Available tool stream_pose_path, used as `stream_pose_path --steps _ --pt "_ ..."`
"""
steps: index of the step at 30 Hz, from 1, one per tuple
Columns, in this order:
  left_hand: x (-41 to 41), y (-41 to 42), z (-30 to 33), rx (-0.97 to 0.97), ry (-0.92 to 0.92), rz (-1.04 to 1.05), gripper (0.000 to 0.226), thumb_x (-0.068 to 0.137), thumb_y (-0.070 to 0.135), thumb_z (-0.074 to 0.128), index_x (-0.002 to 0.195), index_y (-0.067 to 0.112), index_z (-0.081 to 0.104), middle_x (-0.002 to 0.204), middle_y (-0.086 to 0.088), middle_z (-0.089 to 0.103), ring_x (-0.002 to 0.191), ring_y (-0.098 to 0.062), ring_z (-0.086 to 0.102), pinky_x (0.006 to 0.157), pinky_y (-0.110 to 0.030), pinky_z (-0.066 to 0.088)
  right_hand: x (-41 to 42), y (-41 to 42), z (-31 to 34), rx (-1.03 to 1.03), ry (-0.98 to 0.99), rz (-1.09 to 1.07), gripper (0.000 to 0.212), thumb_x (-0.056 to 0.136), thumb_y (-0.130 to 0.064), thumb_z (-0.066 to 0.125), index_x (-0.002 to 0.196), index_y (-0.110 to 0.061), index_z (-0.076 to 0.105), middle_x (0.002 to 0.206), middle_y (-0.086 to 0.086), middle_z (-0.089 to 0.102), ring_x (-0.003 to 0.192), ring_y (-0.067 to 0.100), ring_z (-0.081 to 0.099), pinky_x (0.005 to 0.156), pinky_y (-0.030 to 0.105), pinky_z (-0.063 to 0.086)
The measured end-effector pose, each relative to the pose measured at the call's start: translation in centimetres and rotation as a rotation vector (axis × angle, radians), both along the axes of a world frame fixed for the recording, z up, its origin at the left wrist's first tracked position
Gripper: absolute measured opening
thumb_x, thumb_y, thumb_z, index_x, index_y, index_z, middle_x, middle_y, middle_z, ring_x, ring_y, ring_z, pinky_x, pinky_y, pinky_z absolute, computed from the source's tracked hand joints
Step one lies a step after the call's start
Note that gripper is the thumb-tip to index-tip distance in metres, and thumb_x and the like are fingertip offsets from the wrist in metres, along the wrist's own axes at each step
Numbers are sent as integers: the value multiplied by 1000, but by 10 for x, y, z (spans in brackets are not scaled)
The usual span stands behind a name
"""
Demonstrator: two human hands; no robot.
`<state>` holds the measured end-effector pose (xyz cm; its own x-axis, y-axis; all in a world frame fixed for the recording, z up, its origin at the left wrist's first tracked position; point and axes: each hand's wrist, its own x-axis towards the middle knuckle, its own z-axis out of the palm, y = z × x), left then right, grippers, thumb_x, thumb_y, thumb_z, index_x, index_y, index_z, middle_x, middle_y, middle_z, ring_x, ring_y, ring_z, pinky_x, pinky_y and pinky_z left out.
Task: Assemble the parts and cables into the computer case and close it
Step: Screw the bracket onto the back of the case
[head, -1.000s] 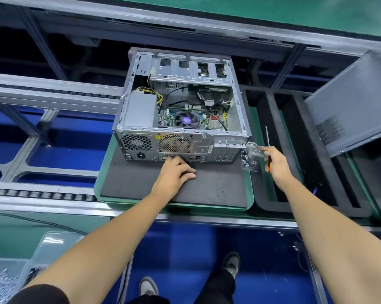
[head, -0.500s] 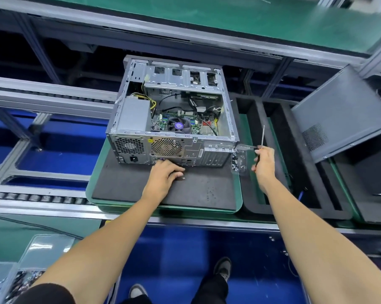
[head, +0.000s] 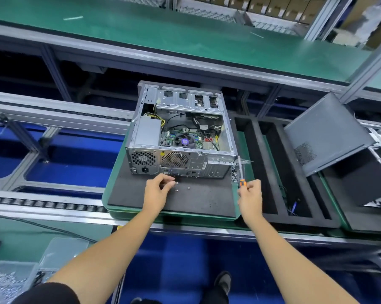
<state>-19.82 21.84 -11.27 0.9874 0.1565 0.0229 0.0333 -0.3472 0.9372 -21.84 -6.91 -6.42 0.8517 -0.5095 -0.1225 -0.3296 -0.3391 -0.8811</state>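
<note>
An open computer case (head: 180,132) lies on its side on a black foam mat (head: 202,198), its motherboard, fan and cables showing. Three small screws (head: 177,186) lie on the mat just in front of the case's rear panel. My left hand (head: 157,190) hovers over the mat with curled fingers right beside those screws; whether it pinches one is unclear. My right hand (head: 250,190) grips an orange-handled screwdriver (head: 241,172), shaft pointing up along the case's right rear corner. The grey side panel (head: 321,132) leans tilted at the right.
The mat sits on a green tray (head: 113,172) on a roller conveyor. Black foam slots (head: 270,172) lie right of the tray. A clear bin of screws (head: 7,279) stands at the lower left. A green bench (head: 163,36) runs across the back.
My left hand has lifted off the mat and drawn back slightly, uncovering screws on the foam. My right hand has shifted on the screwdriver, whose orange handle now shows. The view has tilted upward.
</note>
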Motion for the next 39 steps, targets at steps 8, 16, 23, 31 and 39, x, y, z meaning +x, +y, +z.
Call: stream_pose_path --steps 8,16,23,31,39 --pt "-25 7 39 -535 179 68 12 96 10 69 95 20 75 84 10 77 77 2 66 67 -11 48 -48 91 -11 -125 62 466 20 83 -45 57 82 -31 43 62 -11 59 51 12 43 52 30 38" --pt "-30 38 56 -911 222 173 19 94 14 70 108 2 72 98 -10 78 86 -10 72 76 -22 57 -45 149 -4 -147 13 509 25 71 -53 48 81 -30 43 69 -3 60 62 19 52 58 35 41" --pt "-26 70 53 -930 323 83 10 96 6 66 97 5 75 93 -7 77 81 -9 72 70 -18 58 -44 177 7 -82 23 528 24 72 -52 49 78 -30 42 72 5 63 68 30 57 61 38 40" --pt "-19 82 56 -991 374 105 10 95 5 65 100 2 73 91 -7 77 83 -10 73 71 -19 59 -44 187 25 -140 67 573 29 75 -56 47 82 -28 42 75 1 58 65 18 49 59 34 37" --pt "-5 84 78 -827 449 -14 16 93 9 69 103 -3 72 92 -12 74 82 -12 73 73 -20 60 -35 172 33 -114 126 596 18 87 -37 55 86 -23 44 77 4 61 65 13 46 60 34 35"
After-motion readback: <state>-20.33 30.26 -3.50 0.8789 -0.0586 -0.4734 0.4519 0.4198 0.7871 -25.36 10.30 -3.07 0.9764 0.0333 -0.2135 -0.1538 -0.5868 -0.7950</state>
